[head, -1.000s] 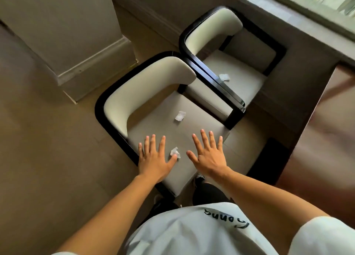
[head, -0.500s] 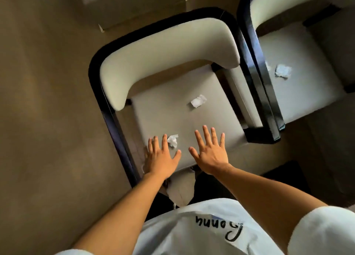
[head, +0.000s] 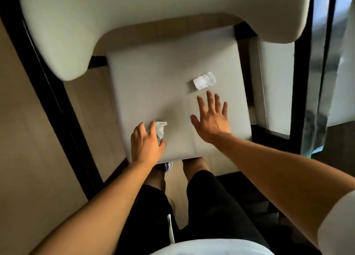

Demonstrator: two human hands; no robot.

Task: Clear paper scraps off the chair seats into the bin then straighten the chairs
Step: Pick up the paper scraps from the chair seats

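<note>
Now left hand (head: 147, 145) pinching near scrap (head: 160, 130), right hand (head: 212, 118) spread open, far scrap (head: 204, 80) just beyond fingertips

A pale grey square chair seat (head: 153, 85) carries the things here, its cushion flat and smooth, framed at the back by a curved cream backrest (head: 134, 8) on a black frame (head: 63, 108). Two crumpled white paper scraps lie directly on the seat, well apart. The far scrap (head: 204, 81) sits toward the right side, past the middle. The near scrap (head: 160, 129) lies close to the front left corner. Beige floor (head: 34, 158) shows around the chair.
</note>
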